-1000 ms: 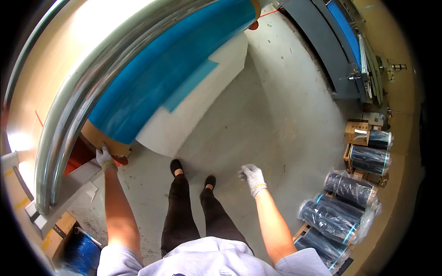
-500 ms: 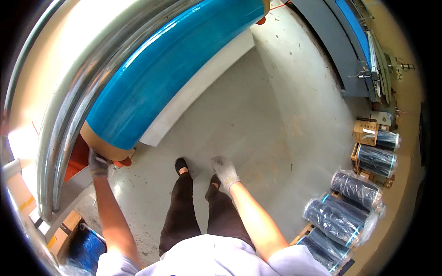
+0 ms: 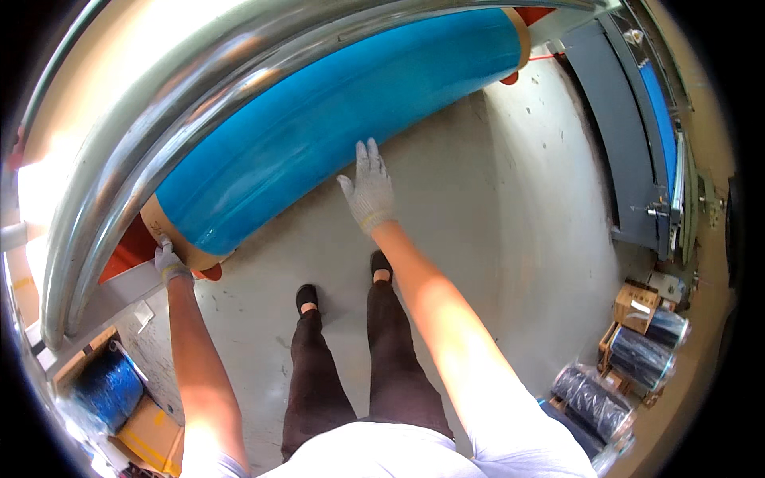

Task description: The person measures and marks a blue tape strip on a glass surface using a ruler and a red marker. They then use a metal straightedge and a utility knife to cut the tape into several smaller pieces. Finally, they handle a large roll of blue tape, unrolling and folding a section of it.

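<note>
Illumination is bright and warm. Strong glare whites out the left edge of the frame and streaks along the curved metal rail at upper left. Fisheye distortion bends straight edges toward the rim; the corners are black. Centre focus is sharp; the rim softens slightly.

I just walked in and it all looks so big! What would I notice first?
First the huge blue roll lying across the top, under shiny metal rollers. The gloved right hand lies flat on its lower edge, and the gloved left hand touches its cardboard end at the left. Dark wrapped rolls sit at the lower right.
</note>
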{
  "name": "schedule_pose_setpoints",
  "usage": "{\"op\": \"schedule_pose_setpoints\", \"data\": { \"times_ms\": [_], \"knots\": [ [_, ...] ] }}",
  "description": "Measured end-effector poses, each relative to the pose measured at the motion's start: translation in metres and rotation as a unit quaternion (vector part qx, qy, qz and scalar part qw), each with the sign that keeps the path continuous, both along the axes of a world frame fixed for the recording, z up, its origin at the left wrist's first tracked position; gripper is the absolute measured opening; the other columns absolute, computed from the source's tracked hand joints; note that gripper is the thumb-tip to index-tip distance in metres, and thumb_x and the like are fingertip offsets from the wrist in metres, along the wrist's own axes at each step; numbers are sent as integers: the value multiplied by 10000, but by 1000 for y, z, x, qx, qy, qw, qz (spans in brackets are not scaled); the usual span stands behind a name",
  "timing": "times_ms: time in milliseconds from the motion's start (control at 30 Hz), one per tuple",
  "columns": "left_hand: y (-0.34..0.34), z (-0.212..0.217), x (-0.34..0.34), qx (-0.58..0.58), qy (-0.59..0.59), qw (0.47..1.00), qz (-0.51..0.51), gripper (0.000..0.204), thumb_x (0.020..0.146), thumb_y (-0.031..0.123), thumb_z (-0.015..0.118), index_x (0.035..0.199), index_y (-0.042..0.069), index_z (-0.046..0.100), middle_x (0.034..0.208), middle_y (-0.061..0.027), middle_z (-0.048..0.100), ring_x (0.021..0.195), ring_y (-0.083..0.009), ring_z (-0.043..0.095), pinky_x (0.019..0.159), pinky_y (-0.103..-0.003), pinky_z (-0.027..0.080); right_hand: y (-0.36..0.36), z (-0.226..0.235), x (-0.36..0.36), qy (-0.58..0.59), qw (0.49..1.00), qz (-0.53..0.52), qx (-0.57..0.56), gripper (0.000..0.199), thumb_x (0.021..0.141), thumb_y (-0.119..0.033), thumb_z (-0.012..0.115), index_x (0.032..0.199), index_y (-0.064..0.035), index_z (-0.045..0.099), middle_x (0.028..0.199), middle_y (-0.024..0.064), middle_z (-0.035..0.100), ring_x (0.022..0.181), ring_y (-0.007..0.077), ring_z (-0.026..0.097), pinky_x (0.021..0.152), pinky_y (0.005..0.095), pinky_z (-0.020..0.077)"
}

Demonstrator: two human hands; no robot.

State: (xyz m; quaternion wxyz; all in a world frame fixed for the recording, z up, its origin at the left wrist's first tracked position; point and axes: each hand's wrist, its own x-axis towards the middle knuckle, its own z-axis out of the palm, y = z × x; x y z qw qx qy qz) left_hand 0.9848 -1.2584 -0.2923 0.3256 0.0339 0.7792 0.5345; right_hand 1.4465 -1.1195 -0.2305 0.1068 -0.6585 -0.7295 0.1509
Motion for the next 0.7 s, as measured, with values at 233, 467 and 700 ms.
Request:
{"op": "schedule_pose_setpoints", "data": {
  "times_ms": [233, 467, 700],
  "knots": [
    [-19, 2, -8, 43, 6, 999, 20, 597, 987, 427, 623, 1358, -27, 513, 1254, -119, 615, 1102, -266, 607, 934, -408, 515, 36, -34, -17, 8, 1000, 0, 23, 835, 963, -438, 603, 1604, -91, 196, 1672, 155, 165, 1423, 451, 360, 1131, 590, 338],
    [-16, -3, -7, -26, 67, 997, 33, 514, 1002, 420, 590, 1295, -2, 582, 1181, -101, 627, 1026, -242, 606, 884, -375, 504, 61, -26, -12, -17, 1000, -1, 21, 807, 983, -396, 584, 1599, -55, 188, 1666, 189, 155, 1436, 471, 332, 1122, 594, 341],
    [-4, -11, 9, 23, 104, 992, 68, 422, 1003, 346, 604, 1228, -10, 630, 1068, -71, 642, 970, -201, 586, 861, -337, 476, 18, -24, -54, 32, 995, 96, -5, 929, 956, -442, 614, 1584, 31, 119, 1656, 263, 85, 1505, 473, 158, 1211, 580, 180]
  ]
}}
